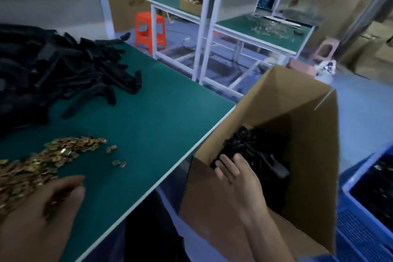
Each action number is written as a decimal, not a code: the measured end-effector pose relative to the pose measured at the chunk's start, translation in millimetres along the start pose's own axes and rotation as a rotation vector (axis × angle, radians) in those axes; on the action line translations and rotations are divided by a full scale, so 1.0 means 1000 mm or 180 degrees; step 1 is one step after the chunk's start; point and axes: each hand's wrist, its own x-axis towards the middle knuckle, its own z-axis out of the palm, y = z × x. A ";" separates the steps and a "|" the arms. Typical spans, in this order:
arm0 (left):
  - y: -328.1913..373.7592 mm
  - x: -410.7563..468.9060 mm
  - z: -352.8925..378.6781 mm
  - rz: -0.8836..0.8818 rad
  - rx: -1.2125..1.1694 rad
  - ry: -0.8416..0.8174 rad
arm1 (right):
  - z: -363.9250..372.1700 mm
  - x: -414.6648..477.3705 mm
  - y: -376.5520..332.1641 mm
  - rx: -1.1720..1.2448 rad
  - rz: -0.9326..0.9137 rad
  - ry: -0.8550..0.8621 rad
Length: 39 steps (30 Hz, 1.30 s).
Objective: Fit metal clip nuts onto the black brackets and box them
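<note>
Left hand [42, 208] curls over clip nuts [53, 157], blurred, grip unclear. Right hand [236, 174] flat, fingers straight, inside cardboard box [314, 125], touching boxed brackets [253, 144]. Loose bracket heap [53, 70] farther back on green table [159, 117].

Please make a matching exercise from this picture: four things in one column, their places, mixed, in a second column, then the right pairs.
1. pile of black brackets
2. metal clip nuts
3. right hand
4. orange stool

A. on the floor beyond the green table
B. reaching into the cardboard box
C. far left part of the table
D. near part of the table, by the left hand

Pairs: 1-C, 2-D, 3-B, 4-A
</note>
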 end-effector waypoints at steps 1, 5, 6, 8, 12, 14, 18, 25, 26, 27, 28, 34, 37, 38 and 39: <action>0.005 -0.007 -0.002 0.0106 0.0021 0.0062 | 0.005 0.002 0.002 -0.0180 -0.0073 -0.0051; 0.020 -0.018 -0.013 0.0142 -0.0161 0.0377 | 0.057 0.003 0.029 -0.1102 -0.0186 -0.0784; 0.017 -0.018 -0.018 0.0061 -0.0217 0.0455 | 0.075 0.005 0.037 -0.1440 -0.0300 -0.1018; 0.013 -0.019 -0.028 -0.0043 -0.0289 0.0526 | 0.121 0.009 0.053 -0.2027 -0.0502 -0.1553; 0.004 -0.022 -0.045 -0.0106 -0.0210 0.0594 | 0.228 0.031 0.093 -0.3022 -0.0755 -0.2480; -0.002 -0.023 -0.050 -0.0130 -0.0110 0.0677 | 0.284 0.050 0.114 -0.3808 -0.1024 -0.2746; -0.014 -0.034 -0.051 -0.0202 0.0080 0.0736 | 0.353 0.087 0.153 -0.5425 -0.1306 -0.3050; -0.011 -0.007 -0.021 0.0339 0.0656 0.0215 | 0.353 0.097 0.167 -0.5905 -0.1907 -0.2803; -0.006 0.002 -0.008 0.0559 0.0789 0.0121 | 0.344 0.095 0.162 -0.5754 -0.2105 -0.2808; 0.000 0.010 0.006 0.0756 0.0911 0.0076 | 0.333 0.093 0.156 -0.5672 -0.2242 -0.2788; 0.006 0.019 0.020 0.0889 0.1014 0.0041 | 0.322 0.092 0.148 -0.5616 -0.2312 -0.2767; 0.019 0.050 0.067 0.0810 0.1572 -0.0173 | 0.255 0.076 0.093 -0.4953 -0.1871 -0.2884; 0.013 0.052 0.063 0.0716 0.1350 -0.0057 | 0.223 0.059 0.078 -0.4256 -0.1442 -0.2611; 0.010 0.051 0.060 0.0720 0.1294 -0.0023 | 0.213 0.053 0.076 -0.3962 -0.1245 -0.2543; 0.007 0.050 0.057 0.0736 0.1259 0.0018 | 0.204 0.046 0.076 -0.3686 -0.1040 -0.2512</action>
